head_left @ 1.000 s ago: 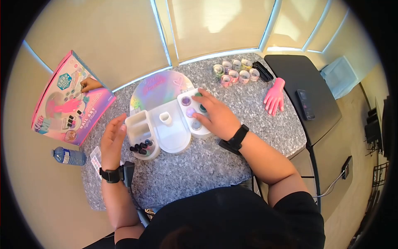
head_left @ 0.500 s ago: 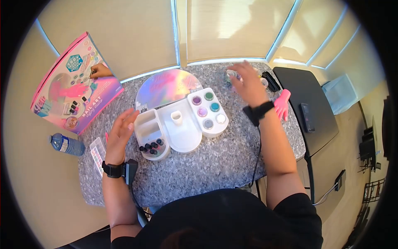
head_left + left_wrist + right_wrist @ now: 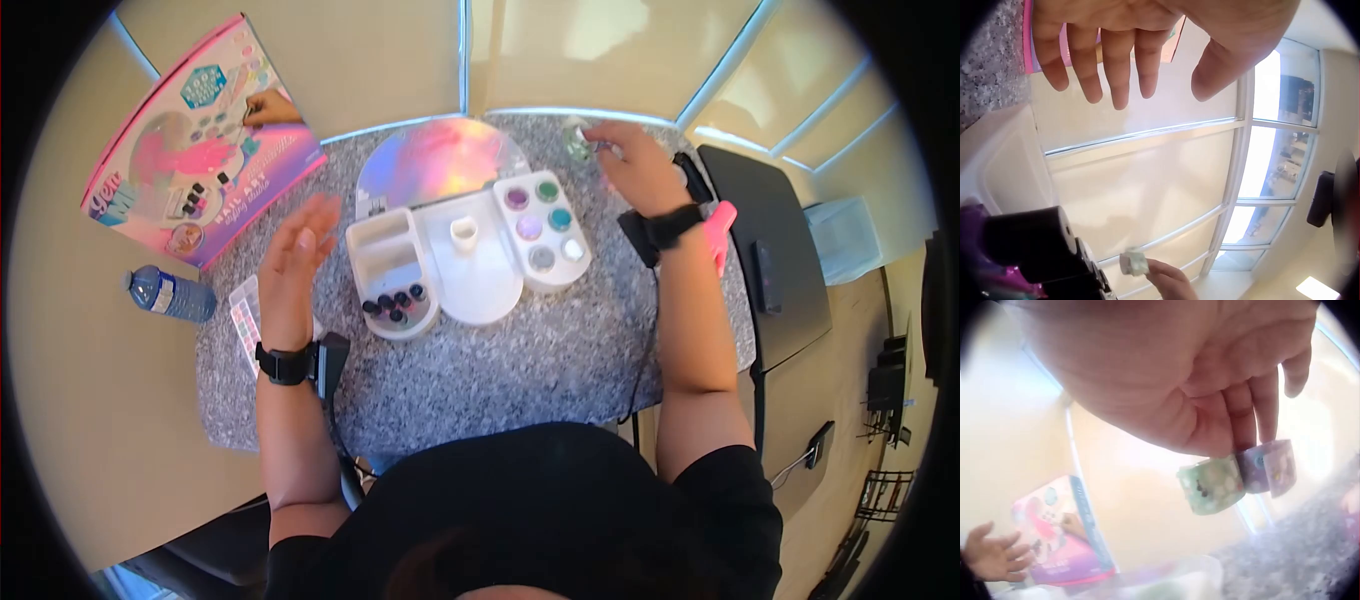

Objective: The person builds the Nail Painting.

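Note:
The right hand (image 3: 642, 172) is raised over the back right of the table and pinches a green patterned roll (image 3: 577, 142) between thumb and fingers. In the right wrist view, a purple roll (image 3: 1259, 467) sits against the green roll (image 3: 1211, 486) by the fingertips; whether it is gripped too, I cannot tell. My left hand (image 3: 292, 268) hovers with spread fingers left of the white organizer (image 3: 480, 290), touching nothing. Dark-capped bottles (image 3: 400, 300) fill the organizer's left front. Its right section holds several glitter pots (image 3: 529, 228).
A colourful box (image 3: 215, 150) stands at the back left, above a water bottle (image 3: 170, 294). A sticker tray (image 3: 243, 312) lies beside the left wrist. The pink model hand (image 3: 717, 235) is partly behind the right forearm. A dark side table (image 3: 770, 210) adjoins on the right.
My right hand has left the glitter pots, moved to the rolls at the back right and taken hold of the green one. The left hand stays raised. The head view has shifted.

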`<action>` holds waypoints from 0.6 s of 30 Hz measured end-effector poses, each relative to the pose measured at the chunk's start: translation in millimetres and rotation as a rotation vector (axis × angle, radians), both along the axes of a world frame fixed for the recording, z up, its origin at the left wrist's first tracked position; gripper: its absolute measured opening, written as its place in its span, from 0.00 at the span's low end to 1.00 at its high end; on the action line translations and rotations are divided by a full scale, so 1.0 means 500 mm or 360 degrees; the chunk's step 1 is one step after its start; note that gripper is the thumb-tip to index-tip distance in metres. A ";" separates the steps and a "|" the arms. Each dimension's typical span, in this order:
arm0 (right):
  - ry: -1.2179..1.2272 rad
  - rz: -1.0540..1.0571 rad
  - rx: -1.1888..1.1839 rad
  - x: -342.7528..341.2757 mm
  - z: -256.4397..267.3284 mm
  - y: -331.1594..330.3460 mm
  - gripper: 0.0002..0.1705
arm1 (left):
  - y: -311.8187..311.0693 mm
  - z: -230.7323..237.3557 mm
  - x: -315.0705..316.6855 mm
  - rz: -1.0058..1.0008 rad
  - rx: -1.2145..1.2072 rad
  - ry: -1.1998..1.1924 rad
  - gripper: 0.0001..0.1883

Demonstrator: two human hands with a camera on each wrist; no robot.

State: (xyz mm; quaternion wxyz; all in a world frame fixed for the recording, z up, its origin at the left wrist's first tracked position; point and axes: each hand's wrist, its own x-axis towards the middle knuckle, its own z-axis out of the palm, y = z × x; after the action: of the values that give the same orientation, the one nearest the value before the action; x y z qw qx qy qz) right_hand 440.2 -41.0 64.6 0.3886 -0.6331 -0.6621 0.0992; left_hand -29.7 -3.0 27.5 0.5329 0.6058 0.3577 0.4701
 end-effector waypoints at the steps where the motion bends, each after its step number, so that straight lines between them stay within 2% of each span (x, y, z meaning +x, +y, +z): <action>1: -0.0152 0.0125 0.0060 -0.024 0.030 -0.038 0.19 | 0.000 -0.001 -0.002 0.0018 0.0049 -0.0053 0.33; 3: -0.0515 0.0264 0.0060 -0.100 0.092 -0.143 0.22 | -0.014 0.017 -0.002 0.0070 0.0087 -0.0015 0.32; 5: -0.0676 0.0364 0.0132 -0.160 0.092 -0.228 0.22 | -0.025 0.032 0.003 0.0154 0.0291 -0.0012 0.30; 6: -0.0729 0.0473 -0.0026 -0.188 0.102 -0.261 0.26 | -0.031 0.028 0.003 0.0136 0.0289 0.0004 0.30; 8: -0.0805 0.0590 -0.0101 -0.222 0.084 -0.305 0.20 | -0.040 0.025 0.003 0.0100 0.0691 0.0087 0.27; 10: -0.0868 0.0603 -0.0081 -0.238 0.041 -0.331 0.17 | -0.062 0.047 0.028 0.0140 0.0702 0.0075 0.26; 12: -0.0943 0.0628 -0.0056 -0.245 0.001 -0.334 0.14 | -0.106 0.081 0.058 -0.0043 0.1230 0.0577 0.19; 15: -0.0952 0.0550 -0.0045 -0.252 -0.037 -0.338 0.13 | -0.131 0.106 0.086 -0.0187 0.1466 0.0784 0.18; 18: -0.0964 0.0460 0.0021 -0.247 -0.056 -0.333 0.10 | -0.143 0.102 0.099 -0.0268 0.1495 0.0698 0.20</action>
State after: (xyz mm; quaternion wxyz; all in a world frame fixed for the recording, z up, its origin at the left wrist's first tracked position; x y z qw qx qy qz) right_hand 316.8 -207.6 36.6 0.1601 -0.5307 -0.8312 -0.0437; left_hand 19.7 -74.6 78.5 0.1525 0.8903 0.1614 0.3975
